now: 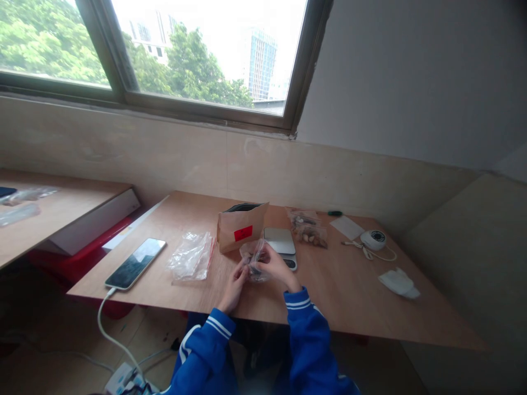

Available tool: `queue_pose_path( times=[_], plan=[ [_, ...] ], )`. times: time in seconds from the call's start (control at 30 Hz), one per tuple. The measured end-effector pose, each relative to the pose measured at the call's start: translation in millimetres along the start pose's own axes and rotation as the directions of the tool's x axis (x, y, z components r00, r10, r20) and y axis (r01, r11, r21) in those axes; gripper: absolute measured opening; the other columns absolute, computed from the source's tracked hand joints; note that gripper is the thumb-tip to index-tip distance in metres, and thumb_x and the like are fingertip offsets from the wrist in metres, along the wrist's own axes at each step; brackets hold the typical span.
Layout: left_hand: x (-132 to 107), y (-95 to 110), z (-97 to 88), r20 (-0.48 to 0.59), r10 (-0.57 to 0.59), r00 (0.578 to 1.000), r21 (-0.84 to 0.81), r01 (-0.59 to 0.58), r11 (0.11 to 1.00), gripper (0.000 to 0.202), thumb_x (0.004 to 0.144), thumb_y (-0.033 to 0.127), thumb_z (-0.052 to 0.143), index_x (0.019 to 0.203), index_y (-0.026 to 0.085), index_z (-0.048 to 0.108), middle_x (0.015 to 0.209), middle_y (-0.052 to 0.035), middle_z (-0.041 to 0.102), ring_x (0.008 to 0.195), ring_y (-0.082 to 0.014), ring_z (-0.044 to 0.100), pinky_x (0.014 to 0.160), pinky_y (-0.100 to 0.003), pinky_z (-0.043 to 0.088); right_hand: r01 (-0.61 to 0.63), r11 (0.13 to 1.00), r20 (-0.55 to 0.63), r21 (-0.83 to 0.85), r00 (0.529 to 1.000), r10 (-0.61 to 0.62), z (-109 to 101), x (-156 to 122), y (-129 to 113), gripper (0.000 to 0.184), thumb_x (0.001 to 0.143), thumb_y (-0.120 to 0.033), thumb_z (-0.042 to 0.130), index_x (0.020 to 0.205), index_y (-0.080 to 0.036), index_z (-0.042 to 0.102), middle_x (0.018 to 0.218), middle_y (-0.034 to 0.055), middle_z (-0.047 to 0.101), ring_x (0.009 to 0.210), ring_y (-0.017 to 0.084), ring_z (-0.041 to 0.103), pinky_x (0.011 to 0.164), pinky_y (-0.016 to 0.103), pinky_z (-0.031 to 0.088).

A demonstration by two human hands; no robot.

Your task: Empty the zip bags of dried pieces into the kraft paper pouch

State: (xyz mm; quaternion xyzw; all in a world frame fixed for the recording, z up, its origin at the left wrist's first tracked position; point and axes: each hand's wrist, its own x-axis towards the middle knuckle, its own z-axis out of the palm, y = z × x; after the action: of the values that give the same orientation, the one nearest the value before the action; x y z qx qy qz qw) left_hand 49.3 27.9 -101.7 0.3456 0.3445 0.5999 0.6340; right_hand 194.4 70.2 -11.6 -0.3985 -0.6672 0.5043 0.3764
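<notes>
Both my hands are at a small clear plastic bag with some dark and brownish pieces in it, too small to name. My left hand pinches the bag's left side. At its upper right, my right hand has its fingers closed on the plastic. Just behind the bag stands an open brown paper pouch with a red label. A kitchen scale with a silver plate lies right behind my right hand, its display partly covered. Left of my hands is a stack of clear zip bags.
Filled zip bags lie right of the scale. Farther right are a green-handled tool, a white sheet, a white dome camera with its cable and a crumpled white tissue. A charging phone lies at the left.
</notes>
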Motion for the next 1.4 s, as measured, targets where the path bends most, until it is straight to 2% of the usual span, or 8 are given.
queue_pose_path(
  times=[0.17, 0.43, 0.6, 0.73, 1.07, 1.23, 1.33, 1.4],
  plan=[
    [2.9, -4.8, -4.2, -0.029, 0.018, 0.999, 0.017, -0.018, 1.000, 0.053, 0.080, 0.047, 0.062, 0.127, 0.022, 0.057, 0.138, -0.0084, 0.053, 0.130, -0.0302, 0.044, 0.110, -0.048, 0.033, 0.000, 1.000, 0.029, -0.017, 1.000, 0.001, -0.1, -1.1, -2.1, 0.035, 0.075, -0.028, 0.068, 0.108, -0.019, 0.063, 0.113, 0.0084, 0.065, 0.101, 0.022, 0.063, 0.090, 0.038, 0.049],
    [2.8, -6.2, -5.2, -0.035, 0.007, 0.999, 0.058, -0.005, 0.998, 0.052, 0.081, 0.047, 0.062, 0.125, 0.021, 0.059, 0.124, -0.0085, 0.063, 0.123, -0.0282, 0.052, 0.108, -0.045, 0.036, 0.000, 0.996, -0.077, -0.086, 0.997, -0.007, 2.0, 0.2, 10.5, 0.030, 0.076, -0.024, 0.062, 0.105, -0.016, 0.064, 0.102, 0.0087, 0.069, 0.088, 0.021, 0.067, 0.082, 0.037, 0.052],
    [2.1, -5.1, -2.8, -0.062, 0.016, 0.998, 0.034, -0.014, 0.999, 0.052, 0.081, 0.046, 0.062, 0.127, 0.022, 0.056, 0.123, -0.0078, 0.063, 0.116, -0.0265, 0.056, 0.101, -0.040, 0.043, -0.008, 1.000, -0.172, -0.009, 0.985, 0.006, 5.4, 2.6, 14.8, 0.021, 0.075, -0.026, 0.062, 0.093, -0.016, 0.067, 0.091, 0.0071, 0.072, 0.081, 0.020, 0.068, 0.079, 0.035, 0.053],
    [2.4, -4.8, -1.9, -0.076, 0.014, 0.997, 0.028, -0.011, 1.000, 0.050, 0.081, 0.046, 0.061, 0.125, 0.022, 0.057, 0.119, -0.0086, 0.064, 0.109, -0.0252, 0.059, 0.095, -0.038, 0.046, 0.015, 0.998, -0.221, 0.061, 0.975, -0.001, 5.5, 2.2, 13.2, 0.024, 0.073, -0.029, 0.066, 0.092, -0.016, 0.069, 0.093, 0.0096, 0.073, 0.084, 0.021, 0.068, 0.080, 0.036, 0.054],
    [-0.7, 2.3, 3.4, -0.054, 0.003, 0.999, -0.018, -0.004, 1.000, 0.051, 0.081, 0.048, 0.061, 0.125, 0.023, 0.055, 0.124, -0.0103, 0.062, 0.118, -0.0281, 0.055, 0.102, -0.043, 0.041, 0.040, 0.981, -0.299, 0.190, 0.954, 0.019, -3.5, -5.7, 6.6, 0.031, 0.072, -0.036, 0.069, 0.096, -0.017, 0.070, 0.101, 0.0089, 0.073, 0.094, 0.023, 0.068, 0.088, 0.040, 0.052],
    [-0.2, 1.3, 3.1, -0.099, -0.016, 0.995, -0.032, 0.013, 0.999, 0.051, 0.080, 0.048, 0.063, 0.124, 0.023, 0.055, 0.127, -0.0106, 0.060, 0.120, -0.0288, 0.054, 0.102, -0.043, 0.042, 0.040, 0.965, -0.361, 0.260, 0.931, 0.058, -8.2, -8.8, 6.1, 0.034, 0.071, -0.038, 0.070, 0.098, -0.017, 0.069, 0.101, 0.0090, 0.072, 0.094, 0.023, 0.067, 0.088, 0.040, 0.052],
    [-0.3, 1.4, 2.6, -0.113, -0.021, 0.993, -0.029, 0.018, 0.999, 0.053, 0.079, 0.049, 0.064, 0.124, 0.023, 0.056, 0.127, -0.0101, 0.061, 0.121, -0.0290, 0.053, 0.102, -0.043, 0.042, 0.087, 0.950, -0.415, 0.298, 0.908, 0.047, -11.4, -3.5, 0.0, 0.035, 0.071, -0.039, 0.071, 0.098, -0.017, 0.069, 0.100, 0.0088, 0.072, 0.093, 0.023, 0.067, 0.089, 0.041, 0.052],
    [0.0, 1.2, 1.6, -0.111, -0.030, 0.993, -0.019, 0.028, 0.999, 0.054, 0.078, 0.049, 0.065, 0.124, 0.023, 0.056, 0.126, -0.0104, 0.061, 0.122, -0.0295, 0.053, 0.102, -0.043, 0.042, 0.146, 0.944, -0.454, 0.295, 0.891, 0.004, -13.8, 5.0, -12.5, 0.036, 0.071, -0.038, 0.072, 0.099, -0.017, 0.068, 0.101, 0.0087, 0.072, 0.095, 0.023, 0.067, 0.090, 0.041, 0.052]
  ],
)
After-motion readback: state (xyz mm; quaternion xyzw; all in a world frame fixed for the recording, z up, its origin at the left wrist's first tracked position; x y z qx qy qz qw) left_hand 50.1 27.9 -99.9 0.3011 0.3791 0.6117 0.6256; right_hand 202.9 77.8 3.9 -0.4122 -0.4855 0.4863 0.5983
